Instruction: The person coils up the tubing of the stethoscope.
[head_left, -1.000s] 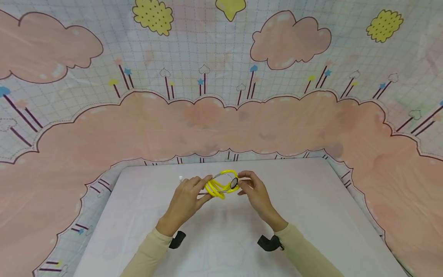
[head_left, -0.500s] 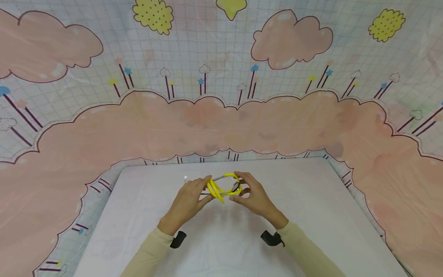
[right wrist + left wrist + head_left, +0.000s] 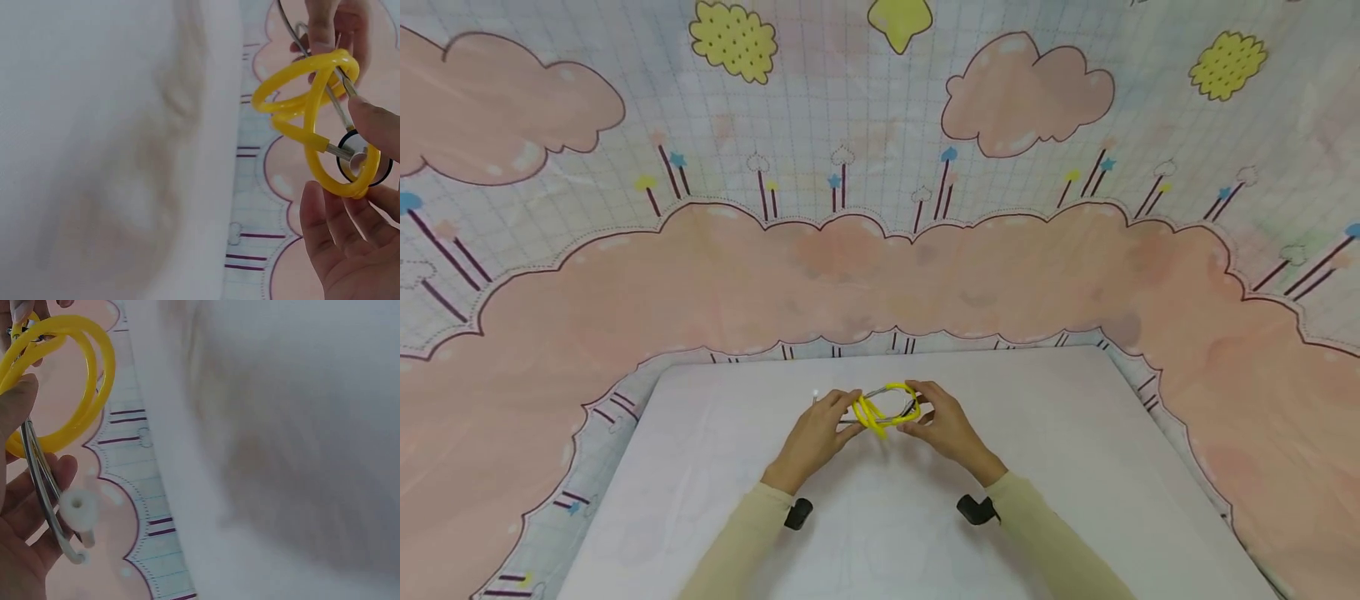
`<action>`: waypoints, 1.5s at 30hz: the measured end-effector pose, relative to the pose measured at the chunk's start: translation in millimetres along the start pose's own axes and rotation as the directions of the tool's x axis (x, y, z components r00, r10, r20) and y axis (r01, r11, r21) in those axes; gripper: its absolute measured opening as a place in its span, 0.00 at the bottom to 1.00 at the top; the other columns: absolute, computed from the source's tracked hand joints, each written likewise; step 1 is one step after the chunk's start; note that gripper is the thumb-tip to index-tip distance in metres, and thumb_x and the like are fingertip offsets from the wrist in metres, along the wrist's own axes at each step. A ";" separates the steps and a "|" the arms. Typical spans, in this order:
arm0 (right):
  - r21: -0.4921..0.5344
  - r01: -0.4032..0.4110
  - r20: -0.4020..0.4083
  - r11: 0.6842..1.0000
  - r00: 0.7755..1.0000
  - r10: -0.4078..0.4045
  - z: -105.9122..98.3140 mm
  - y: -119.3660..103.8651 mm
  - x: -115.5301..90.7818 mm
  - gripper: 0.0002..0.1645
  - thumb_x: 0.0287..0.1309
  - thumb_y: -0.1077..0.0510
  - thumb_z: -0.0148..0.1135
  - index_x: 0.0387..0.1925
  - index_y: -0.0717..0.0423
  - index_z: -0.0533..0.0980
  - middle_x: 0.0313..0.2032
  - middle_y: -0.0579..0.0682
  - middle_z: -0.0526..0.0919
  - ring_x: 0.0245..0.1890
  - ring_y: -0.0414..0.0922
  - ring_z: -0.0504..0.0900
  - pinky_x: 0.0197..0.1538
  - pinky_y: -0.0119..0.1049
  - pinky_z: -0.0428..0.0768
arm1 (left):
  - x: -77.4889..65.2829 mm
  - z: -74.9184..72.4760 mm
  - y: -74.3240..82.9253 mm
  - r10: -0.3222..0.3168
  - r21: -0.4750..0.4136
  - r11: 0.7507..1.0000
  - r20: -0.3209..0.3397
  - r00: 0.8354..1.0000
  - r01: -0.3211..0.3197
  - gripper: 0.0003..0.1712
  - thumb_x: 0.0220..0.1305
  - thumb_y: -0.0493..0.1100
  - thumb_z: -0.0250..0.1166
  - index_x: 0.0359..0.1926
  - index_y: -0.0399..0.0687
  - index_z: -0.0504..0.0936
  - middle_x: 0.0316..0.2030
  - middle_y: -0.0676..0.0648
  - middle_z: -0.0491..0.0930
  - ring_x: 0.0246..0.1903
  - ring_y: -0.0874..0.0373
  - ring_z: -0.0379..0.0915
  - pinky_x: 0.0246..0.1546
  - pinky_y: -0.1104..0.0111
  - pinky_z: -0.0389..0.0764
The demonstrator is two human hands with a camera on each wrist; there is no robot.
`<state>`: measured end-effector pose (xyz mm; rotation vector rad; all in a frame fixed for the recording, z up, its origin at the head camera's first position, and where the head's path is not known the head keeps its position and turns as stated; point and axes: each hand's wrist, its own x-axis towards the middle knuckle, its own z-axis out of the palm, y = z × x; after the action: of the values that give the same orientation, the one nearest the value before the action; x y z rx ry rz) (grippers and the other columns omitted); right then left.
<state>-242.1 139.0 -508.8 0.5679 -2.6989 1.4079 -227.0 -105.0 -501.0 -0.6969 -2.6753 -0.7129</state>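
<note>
A stethoscope (image 3: 867,412) with yellow tubing is held above the table, its tubing wound in loops around the metal ear tubes. My left hand (image 3: 814,433) grips the ear-tube end and the wound tubing between thumb and fingers. In the left wrist view, a white ear tip (image 3: 78,509) sticks out past that palm. On the other side, my right hand (image 3: 953,429) pinches the yellow loop at the chest-piece end. The right wrist view shows the round chest piece (image 3: 357,164) with its black rim inside that loop, partly covered by tubing.
Beneath both hands lies a white table (image 3: 1060,500). A patterned cloth (image 3: 880,283) with clouds and stars hangs behind it and shows along its sides. Black wrist mounts (image 3: 976,509) hang at both cuffs.
My right hand has closed thumb and fingers on the loop by the chest piece. The chest piece has turned to show less of its face. My left hand has shifted slightly right.
</note>
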 end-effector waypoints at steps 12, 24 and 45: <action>-0.001 -0.062 0.032 0.998 0.998 0.062 14.6 20.8 12.8 0.42 0.51 0.60 0.75 0.67 0.57 0.68 0.60 0.55 0.75 0.54 0.49 0.78 0.42 0.30 0.82 | 2.8 30.0 -21.8 -0.109 -0.022 0.994 0.076 0.991 0.111 0.32 0.61 0.50 0.69 0.64 0.48 0.73 0.54 0.46 0.78 0.53 0.50 0.78 0.55 0.54 0.78; -0.015 -0.144 0.073 0.989 0.987 0.145 26.4 33.4 15.4 0.42 0.53 0.59 0.73 0.68 0.57 0.67 0.62 0.57 0.74 0.55 0.53 0.79 0.47 0.40 0.83 | 4.9 41.8 -32.8 -0.209 -0.057 0.973 0.189 0.959 0.224 0.36 0.61 0.52 0.69 0.69 0.50 0.69 0.57 0.48 0.77 0.58 0.51 0.75 0.61 0.53 0.73; 0.034 -0.233 0.126 0.972 0.966 0.227 26.9 29.6 10.2 0.48 0.53 0.58 0.73 0.72 0.53 0.60 0.67 0.58 0.70 0.55 0.56 0.80 0.51 0.45 0.83 | -2.6 41.9 -39.4 -0.251 -0.025 0.964 0.217 0.943 0.263 0.45 0.58 0.51 0.72 0.72 0.49 0.63 0.68 0.43 0.69 0.67 0.42 0.65 0.69 0.50 0.63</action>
<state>-258.2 129.8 -545.7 0.3626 -2.9148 1.5426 -251.3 -113.8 -552.4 -0.4614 -2.9906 -0.8199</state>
